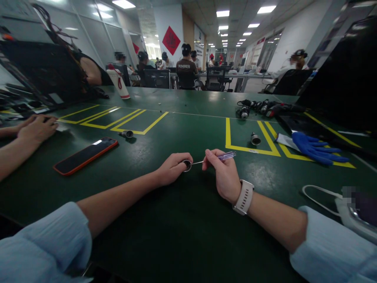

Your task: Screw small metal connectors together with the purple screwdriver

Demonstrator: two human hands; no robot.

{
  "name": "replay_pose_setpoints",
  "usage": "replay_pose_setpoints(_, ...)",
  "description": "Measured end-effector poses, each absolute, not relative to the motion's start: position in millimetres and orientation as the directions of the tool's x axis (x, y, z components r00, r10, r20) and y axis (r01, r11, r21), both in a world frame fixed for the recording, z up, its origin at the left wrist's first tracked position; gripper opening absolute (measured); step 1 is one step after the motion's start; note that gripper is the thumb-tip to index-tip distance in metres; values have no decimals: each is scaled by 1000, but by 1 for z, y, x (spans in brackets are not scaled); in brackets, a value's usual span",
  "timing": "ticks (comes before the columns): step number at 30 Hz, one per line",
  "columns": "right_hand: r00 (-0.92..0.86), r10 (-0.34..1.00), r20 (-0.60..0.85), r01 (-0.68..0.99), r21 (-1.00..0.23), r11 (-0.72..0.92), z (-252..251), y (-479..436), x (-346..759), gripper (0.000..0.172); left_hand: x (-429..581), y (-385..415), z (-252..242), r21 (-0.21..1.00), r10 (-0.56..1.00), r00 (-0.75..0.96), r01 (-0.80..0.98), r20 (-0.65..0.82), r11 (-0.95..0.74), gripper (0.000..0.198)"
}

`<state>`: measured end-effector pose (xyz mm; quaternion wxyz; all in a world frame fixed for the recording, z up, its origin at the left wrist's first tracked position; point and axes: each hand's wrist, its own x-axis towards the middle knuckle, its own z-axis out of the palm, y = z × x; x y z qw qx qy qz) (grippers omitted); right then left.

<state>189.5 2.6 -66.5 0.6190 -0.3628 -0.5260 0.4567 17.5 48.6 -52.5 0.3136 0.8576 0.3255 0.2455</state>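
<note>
My left hand (173, 168) is closed around a small round metal part (187, 166), whose dark open end faces my right side. Held in my right hand (223, 175) is a thin screwdriver (226, 155) with a clear purple handle. Its slender shaft points left, and the tip reaches the opening of the metal part; whether it touches inside I cannot tell. On the table (194, 220) beyond my hands, a similar metal part (255, 139) stands by yellow tape on the right. Another metal piece (127, 134) lies on the left.
An orange-edged phone (86, 155) lies left of my forearm. A co-worker's hands (37, 129) rest at the far left. A white cup (118, 82) stands at the back. Blue gloves (315, 147), black cabled tools (259, 107) and a white-corded device (350, 214) occupy the right.
</note>
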Motion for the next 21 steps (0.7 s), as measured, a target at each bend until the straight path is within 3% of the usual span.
replay_pose_setpoints(7,15,874,486,-15,-874,486,-58,-5,191,18,18,47,-54,727,760,609,414,225,-547,18)
replay_pose_setpoints(12,-309,683,661,363,-582,727,-53,-13,189,11,20,39,-53,804,741,626,298,242,-514,15)
replay_pose_setpoints(16,-415,624,662,427,-464,777,-54,-14,189,28,22,34,-59,857,749,613,219,251,-467,15)
replay_pose_setpoints(21,-494,571,655,466,-356,810,-59,-11,191,25,26,28,-61,881,714,652,149,255,-450,25)
